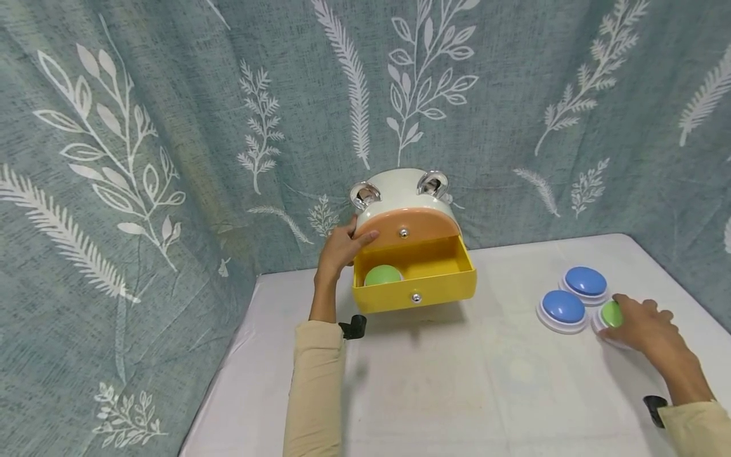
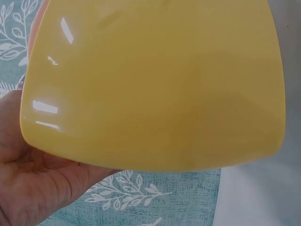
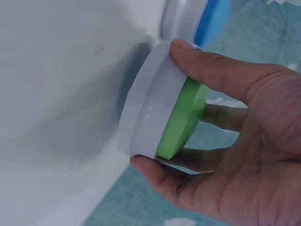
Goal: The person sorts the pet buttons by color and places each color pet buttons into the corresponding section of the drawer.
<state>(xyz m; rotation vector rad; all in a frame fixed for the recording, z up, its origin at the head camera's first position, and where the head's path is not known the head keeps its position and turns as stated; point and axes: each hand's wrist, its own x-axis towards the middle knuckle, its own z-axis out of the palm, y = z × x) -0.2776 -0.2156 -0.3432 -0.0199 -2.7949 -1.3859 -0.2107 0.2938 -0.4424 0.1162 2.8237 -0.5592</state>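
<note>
Drawer box [image 1: 400,185] with white rounded top stands toward the far edge of the worktop [image 1: 428,387], its left side gripped by the left hand [image 1: 341,246]; the thumb is laid against the orange panel [image 1: 431,222], the other fingers partly hidden behind the side. Two silver ears [image 1: 365,195] are fixed on top; a small metal knob [image 1: 404,233] is set in the orange panel, and another in the yellow drawer [image 1: 448,291], which is pulled out below it. A second green button [image 1: 382,275] is held inside that drawer, at its left end, with the front wall covering its lower part. In the left wrist view, most of the area is filled by a glossy yellow panel, with the palm seen at its lower left edge. At the right of the worktop, a green-topped button [image 3: 183,120] is grasped by the right hand [image 1: 648,327], its white base pinched at the rim between thumb and fingers; it is seen tilted in the right wrist view, and whether the base is touching the cloth cannot be told. Two blue buttons [image 1: 563,306] on white bases are placed just beside it, one nearer, one farther back. Both forearms are covered by beige sleeves [image 1: 316,393]. The background is filled by a teal curtain [image 1: 200,127], printed with white leaf sprays.
</note>
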